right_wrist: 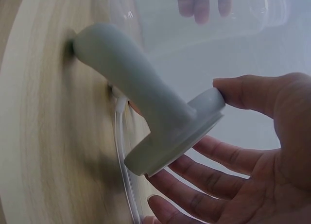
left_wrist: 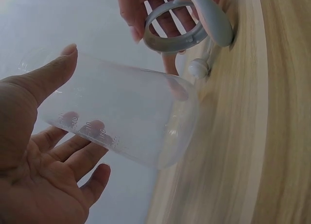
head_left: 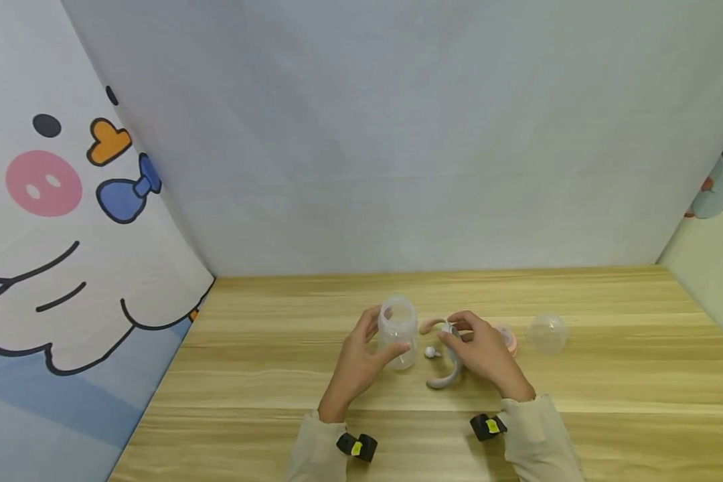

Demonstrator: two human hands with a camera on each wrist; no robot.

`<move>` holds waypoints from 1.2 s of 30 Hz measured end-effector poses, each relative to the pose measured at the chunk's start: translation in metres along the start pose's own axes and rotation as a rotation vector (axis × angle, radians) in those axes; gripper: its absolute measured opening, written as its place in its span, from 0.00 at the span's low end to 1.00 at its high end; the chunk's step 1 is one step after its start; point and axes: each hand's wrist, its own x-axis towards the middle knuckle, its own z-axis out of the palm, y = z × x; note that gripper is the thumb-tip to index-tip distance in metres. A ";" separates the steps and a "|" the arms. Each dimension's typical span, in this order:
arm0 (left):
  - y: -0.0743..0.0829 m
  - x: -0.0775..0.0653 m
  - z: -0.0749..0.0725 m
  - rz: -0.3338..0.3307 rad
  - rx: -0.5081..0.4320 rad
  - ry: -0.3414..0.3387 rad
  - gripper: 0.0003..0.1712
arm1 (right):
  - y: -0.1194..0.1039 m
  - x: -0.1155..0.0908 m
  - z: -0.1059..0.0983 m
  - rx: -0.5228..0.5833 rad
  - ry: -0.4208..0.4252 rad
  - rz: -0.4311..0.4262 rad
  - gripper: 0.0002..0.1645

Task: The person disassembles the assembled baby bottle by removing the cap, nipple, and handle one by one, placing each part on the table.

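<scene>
My left hand (head_left: 357, 365) holds a clear baby bottle (head_left: 400, 338), thumb on one side and fingers on the other. Its open mouth faces up, and raised measuring marks show on its wall in the left wrist view. Just right of it, my right hand (head_left: 482, 345) grips a grey bottle handle (right_wrist: 131, 73), a ring with two curved arms, between thumb and fingers. One arm looks pinkish in the head view. A white straw weight (left_wrist: 198, 67) on a clear straw (right_wrist: 120, 146) lies on the table between bottle and handle.
To the right of my right hand lies a pink round piece (head_left: 509, 340), partly hidden by that hand. Beyond it sits a clear dome-shaped cap (head_left: 547, 333). The wooden table (head_left: 265, 375) meets a pale cloth backdrop (head_left: 397, 167) at its far edge.
</scene>
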 end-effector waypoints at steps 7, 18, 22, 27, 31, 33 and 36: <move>0.000 0.000 0.000 -0.009 0.001 -0.016 0.39 | -0.002 0.001 0.000 -0.007 0.003 -0.004 0.29; -0.003 -0.004 0.000 0.003 0.000 -0.029 0.40 | -0.003 -0.004 0.003 -0.017 0.003 0.005 0.29; -0.003 -0.005 0.003 0.006 0.007 -0.039 0.40 | -0.003 -0.007 0.001 -0.020 -0.001 0.000 0.29; 0.000 0.006 0.005 0.024 0.008 -0.043 0.41 | -0.005 -0.003 -0.008 -0.031 0.018 -0.020 0.29; -0.004 0.006 0.004 0.002 0.017 -0.064 0.42 | -0.005 -0.007 -0.005 -0.011 0.019 0.013 0.30; -0.008 0.004 0.003 0.002 0.027 -0.070 0.43 | -0.008 -0.010 -0.004 -0.003 0.024 0.017 0.31; -0.012 0.003 0.002 0.024 0.045 -0.059 0.43 | -0.016 -0.013 -0.006 -0.016 0.050 -0.012 0.31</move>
